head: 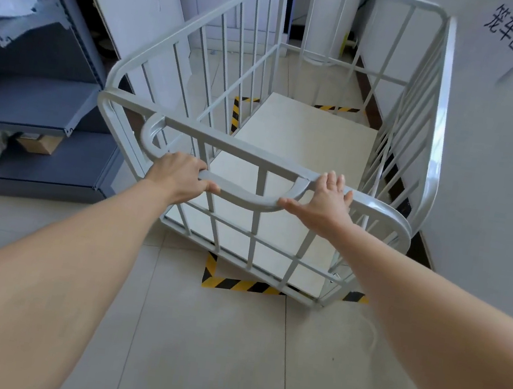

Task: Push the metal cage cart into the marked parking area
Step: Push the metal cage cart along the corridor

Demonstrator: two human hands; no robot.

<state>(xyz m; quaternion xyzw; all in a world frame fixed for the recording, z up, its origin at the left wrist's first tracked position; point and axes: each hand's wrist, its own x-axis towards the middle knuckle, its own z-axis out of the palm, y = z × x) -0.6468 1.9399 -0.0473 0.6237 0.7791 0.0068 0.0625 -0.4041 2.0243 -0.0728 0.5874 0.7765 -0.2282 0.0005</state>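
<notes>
With wheels hidden, the cart [439,121] covers much of the floor tape [241,285] between left shelf [28,107] and right wall [501,171], left hand [179,176] fingers curled round its handle [241,198], right hand [325,204] fingers spread on it.

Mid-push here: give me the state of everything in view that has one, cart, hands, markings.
cage cart: upright, empty, skewed to the tape, near right corner over the front line.
handle: a hand at each end.
left hand: fingers curled round the handle.
right hand: fingers straight, resting on the handle's end.
floor tape: flat, front line partly covered by the cart.
wall sign: stuck to the wall.
</notes>
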